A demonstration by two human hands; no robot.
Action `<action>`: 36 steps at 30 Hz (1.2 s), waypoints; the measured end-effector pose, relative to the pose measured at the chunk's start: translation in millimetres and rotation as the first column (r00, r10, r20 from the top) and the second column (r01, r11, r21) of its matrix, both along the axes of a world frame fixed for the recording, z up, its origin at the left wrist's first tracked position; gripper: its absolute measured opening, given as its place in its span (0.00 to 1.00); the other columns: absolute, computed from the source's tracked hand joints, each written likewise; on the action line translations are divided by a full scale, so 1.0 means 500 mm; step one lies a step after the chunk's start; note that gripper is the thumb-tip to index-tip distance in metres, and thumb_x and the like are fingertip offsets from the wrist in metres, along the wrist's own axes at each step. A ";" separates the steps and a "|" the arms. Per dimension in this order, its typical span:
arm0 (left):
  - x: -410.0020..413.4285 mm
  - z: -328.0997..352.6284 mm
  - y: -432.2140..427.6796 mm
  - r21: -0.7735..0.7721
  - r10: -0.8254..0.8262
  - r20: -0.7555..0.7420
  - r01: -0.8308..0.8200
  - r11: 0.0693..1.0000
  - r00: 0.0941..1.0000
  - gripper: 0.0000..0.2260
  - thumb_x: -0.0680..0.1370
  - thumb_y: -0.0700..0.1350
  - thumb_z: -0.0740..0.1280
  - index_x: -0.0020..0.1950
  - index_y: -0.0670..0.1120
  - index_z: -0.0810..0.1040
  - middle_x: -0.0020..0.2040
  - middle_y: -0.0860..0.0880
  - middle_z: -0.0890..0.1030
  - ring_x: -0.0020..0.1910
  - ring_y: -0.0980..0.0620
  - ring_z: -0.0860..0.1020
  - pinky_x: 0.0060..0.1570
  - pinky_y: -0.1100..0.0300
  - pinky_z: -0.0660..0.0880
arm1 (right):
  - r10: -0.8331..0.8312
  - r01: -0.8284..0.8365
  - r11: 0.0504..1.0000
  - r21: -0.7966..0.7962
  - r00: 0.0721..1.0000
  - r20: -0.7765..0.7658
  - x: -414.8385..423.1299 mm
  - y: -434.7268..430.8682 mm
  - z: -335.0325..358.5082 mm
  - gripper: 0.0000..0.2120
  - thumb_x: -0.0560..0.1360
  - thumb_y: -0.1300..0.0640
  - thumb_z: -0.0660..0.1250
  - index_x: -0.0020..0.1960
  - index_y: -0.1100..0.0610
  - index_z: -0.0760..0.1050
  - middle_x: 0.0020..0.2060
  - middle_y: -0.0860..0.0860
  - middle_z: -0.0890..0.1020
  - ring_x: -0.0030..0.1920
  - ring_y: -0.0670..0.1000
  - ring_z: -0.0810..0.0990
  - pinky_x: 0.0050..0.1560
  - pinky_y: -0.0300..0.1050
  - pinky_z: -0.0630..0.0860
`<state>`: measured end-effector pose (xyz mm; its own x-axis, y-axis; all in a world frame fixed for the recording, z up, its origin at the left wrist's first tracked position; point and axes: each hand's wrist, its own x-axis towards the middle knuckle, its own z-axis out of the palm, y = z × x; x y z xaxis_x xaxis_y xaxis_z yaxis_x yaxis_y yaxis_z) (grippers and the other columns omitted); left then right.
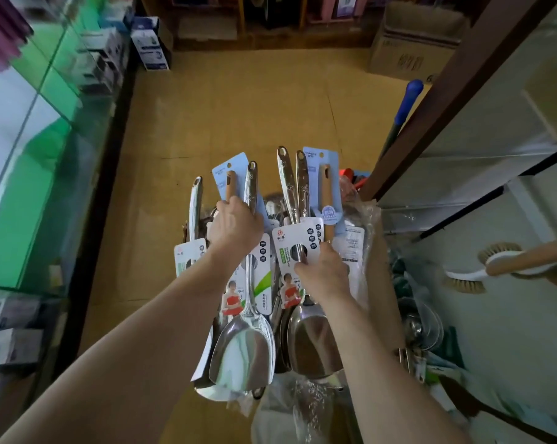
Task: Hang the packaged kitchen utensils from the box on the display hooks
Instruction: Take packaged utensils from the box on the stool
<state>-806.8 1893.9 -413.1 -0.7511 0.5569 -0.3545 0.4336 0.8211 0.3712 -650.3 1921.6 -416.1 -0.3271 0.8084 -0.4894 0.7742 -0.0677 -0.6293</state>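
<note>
Scoops [243,354] extend back from both grips, hanging holes [282,152] beyond the knuckles, likely to meet hooks first. Left grip [235,224] clasps one bundle's handles; right grip [323,270] clasps another's.

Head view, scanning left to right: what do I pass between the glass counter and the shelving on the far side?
Green glass counter → left hand, holding the left scoop → right hand, holding the right scoop → blue-capped pole → wooden-handled brush.

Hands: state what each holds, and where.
Left hand grips left shiny steel scoop by upper handle; right hand grips right shiny steel scoop by handle, at white card.
</note>
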 end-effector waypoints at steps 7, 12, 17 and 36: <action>-0.085 -0.034 -0.111 0.148 0.400 -0.019 -0.393 0.908 0.916 0.31 0.76 0.67 0.55 0.75 0.53 0.63 0.73 0.43 0.64 0.72 0.41 0.61 0.70 0.42 0.58 | -0.020 0.019 1.000 0.016 0.998 0.057 0.007 -0.010 -0.010 0.19 0.69 0.48 0.67 0.57 0.54 0.72 0.52 0.52 0.77 0.51 0.55 0.75 0.53 0.50 0.74; -0.082 -0.112 -0.178 -0.165 0.352 0.350 -0.313 0.935 0.868 0.42 0.66 0.74 0.46 0.71 0.52 0.70 0.70 0.39 0.70 0.68 0.38 0.68 0.68 0.43 0.65 | -0.006 -0.005 0.996 0.084 0.992 0.125 0.002 -0.016 -0.010 0.20 0.71 0.48 0.68 0.59 0.56 0.71 0.54 0.54 0.74 0.55 0.58 0.73 0.57 0.54 0.73; -0.043 -0.121 -0.179 -0.179 0.297 0.271 -0.255 0.950 0.916 0.25 0.80 0.60 0.50 0.74 0.52 0.64 0.75 0.41 0.58 0.73 0.37 0.58 0.72 0.45 0.55 | -0.012 -0.011 0.990 0.139 0.986 0.165 -0.002 -0.020 -0.018 0.23 0.72 0.47 0.68 0.62 0.57 0.70 0.57 0.55 0.72 0.58 0.59 0.71 0.59 0.54 0.71; 0.001 -0.151 -0.292 0.271 0.282 0.100 -0.299 0.915 0.954 0.24 0.73 0.36 0.66 0.69 0.43 0.69 0.65 0.45 0.67 0.65 0.45 0.67 0.66 0.48 0.69 | -0.025 -0.004 0.982 0.188 0.988 0.151 -0.001 -0.019 -0.042 0.21 0.73 0.48 0.67 0.62 0.56 0.70 0.57 0.54 0.74 0.58 0.57 0.73 0.55 0.52 0.72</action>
